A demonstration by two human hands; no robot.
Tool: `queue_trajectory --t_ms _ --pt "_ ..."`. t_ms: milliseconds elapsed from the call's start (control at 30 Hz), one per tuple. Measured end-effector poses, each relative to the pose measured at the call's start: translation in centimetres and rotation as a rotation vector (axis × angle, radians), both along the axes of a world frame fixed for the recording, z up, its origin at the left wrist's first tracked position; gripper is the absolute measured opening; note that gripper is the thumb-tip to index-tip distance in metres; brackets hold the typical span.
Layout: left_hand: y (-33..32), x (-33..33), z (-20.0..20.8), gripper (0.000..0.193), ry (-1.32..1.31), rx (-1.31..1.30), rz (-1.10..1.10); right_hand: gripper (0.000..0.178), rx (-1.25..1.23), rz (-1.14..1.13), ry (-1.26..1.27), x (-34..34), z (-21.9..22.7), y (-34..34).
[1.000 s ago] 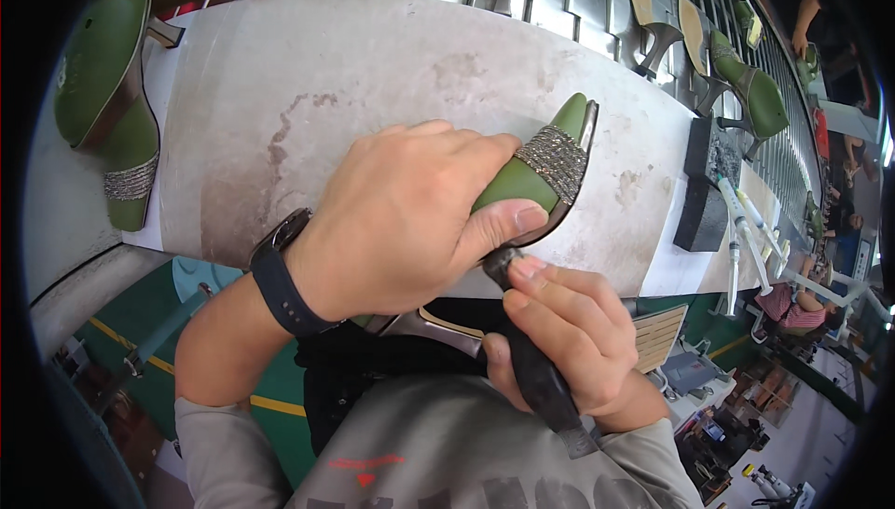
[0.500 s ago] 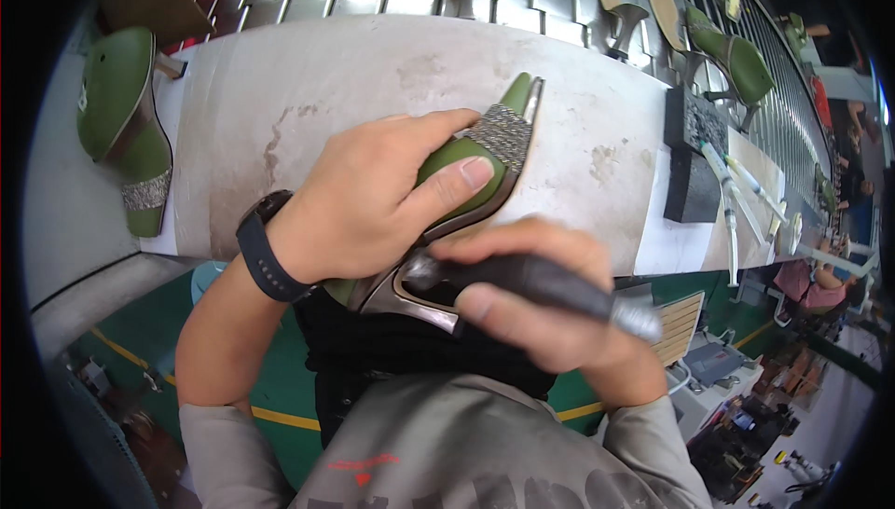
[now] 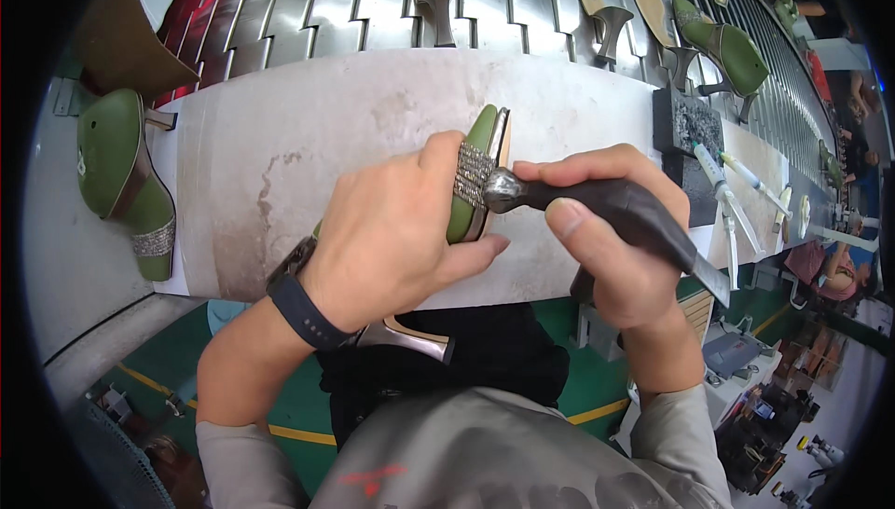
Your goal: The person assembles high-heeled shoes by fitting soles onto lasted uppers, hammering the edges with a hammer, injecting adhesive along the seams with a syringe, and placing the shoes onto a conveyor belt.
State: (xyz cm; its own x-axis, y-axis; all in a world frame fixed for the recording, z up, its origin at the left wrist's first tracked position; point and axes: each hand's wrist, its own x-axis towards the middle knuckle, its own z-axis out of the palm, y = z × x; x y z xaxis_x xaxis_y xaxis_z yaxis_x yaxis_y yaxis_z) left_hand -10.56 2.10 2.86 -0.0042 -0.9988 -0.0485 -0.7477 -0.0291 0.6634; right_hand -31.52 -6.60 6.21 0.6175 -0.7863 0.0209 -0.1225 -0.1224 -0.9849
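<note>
A green high-heeled shoe (image 3: 463,218) with a glittering strap lies tilted on its side at the bench's near edge, its toe pointing away from me. Across its upper, my left hand (image 3: 396,220) is closed around it and covers the middle of the shoe. The metallic heel sticks out below my left wrist. My right hand (image 3: 625,229) grips a dark-handled shoemaker's hammer (image 3: 615,215) with a rounded metal head and a flat blade at the other end. That rounded head meets the edge of the shoe beside the glittering strap.
Another green shoe (image 3: 126,178) stands at the left. Behind the worn bench top (image 3: 270,136) runs a slatted metal conveyor (image 3: 326,6) carrying several heeled shoe pieces. A black block (image 3: 685,131) and syringes (image 3: 722,183) lie at the right.
The hammer has moved up from near the heel to the forepart by the strap. My left hand has turned the shoe further onto its side.
</note>
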Motion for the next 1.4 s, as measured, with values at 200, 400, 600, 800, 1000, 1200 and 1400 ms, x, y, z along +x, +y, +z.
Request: queue_trajectory --t_ms 200,400,600,800,1000,1200,1400 --pt "-0.4 -0.1 0.2 0.077 0.011 -0.020 -0.003 0.020 -0.053 -0.050 -0.074 0.8 -1.2 -2.0" --pt "-0.8 1.0 1.1 0.080 0.019 0.056 -0.011 0.019 0.223 -0.207 -0.078 2.4 -4.0 -6.2" --pt "1.4 2.1 7.3 0.094 0.399 -0.500 0.058 0.019 0.228 -0.239 -0.113 -0.2 -6.2 -5.0" --pt "3.5 -0.9 7.7 0.069 0.427 -0.557 -0.045 0.024 -0.258 -0.094 -0.241 -1.1 3.4 2.4" --pt "3.8 -3.1 6.7 0.075 0.389 -0.650 0.010 0.037 -0.496 0.333 -0.199 -2.5 10.1 5.9" --pt "4.6 -3.7 5.4 0.072 0.280 -0.800 -0.064 0.044 -0.223 0.189 -0.098 -1.6 12.2 5.0" --pt "8.9 -4.7 2.3 0.068 0.161 -0.926 -0.062 0.034 -0.024 0.341 -0.102 -2.5 10.9 6.5"
